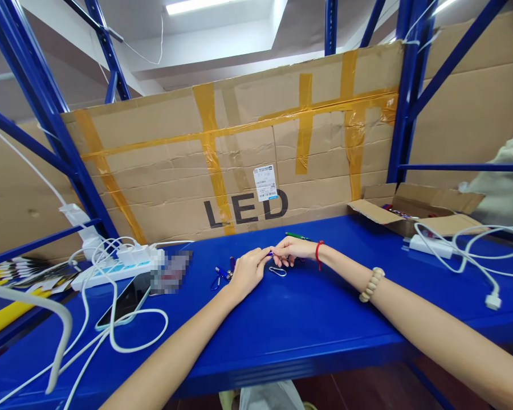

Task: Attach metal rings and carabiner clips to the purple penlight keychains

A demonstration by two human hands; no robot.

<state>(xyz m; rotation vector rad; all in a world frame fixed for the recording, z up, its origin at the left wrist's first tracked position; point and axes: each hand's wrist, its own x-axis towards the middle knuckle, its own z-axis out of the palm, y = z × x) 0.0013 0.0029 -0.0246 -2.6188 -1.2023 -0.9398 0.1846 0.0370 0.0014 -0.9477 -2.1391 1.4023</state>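
Observation:
My left hand (248, 270) and my right hand (294, 248) meet fingertip to fingertip just over the blue tabletop. Both are closed in a pinch on a small purple piece (271, 254), mostly covered by the fingers, so its kind cannot be made out. Right under the fingertips lies a silvery carabiner-like clip (277, 272). Beside the left hand, several small blue pieces with metal parts and a loop (222, 274) rest on the table, partly hidden by that hand. Behind the right hand lies a thin green stick-like item (297, 236).
On the left are a white power strip (119, 266), a phone (126, 302) and looping white cables (165, 330). At right stand an open cardboard box (414, 213) and a white adapter (431, 246) with its cable. A tall cardboard sheet (175, 188) closes off the back between blue posts.

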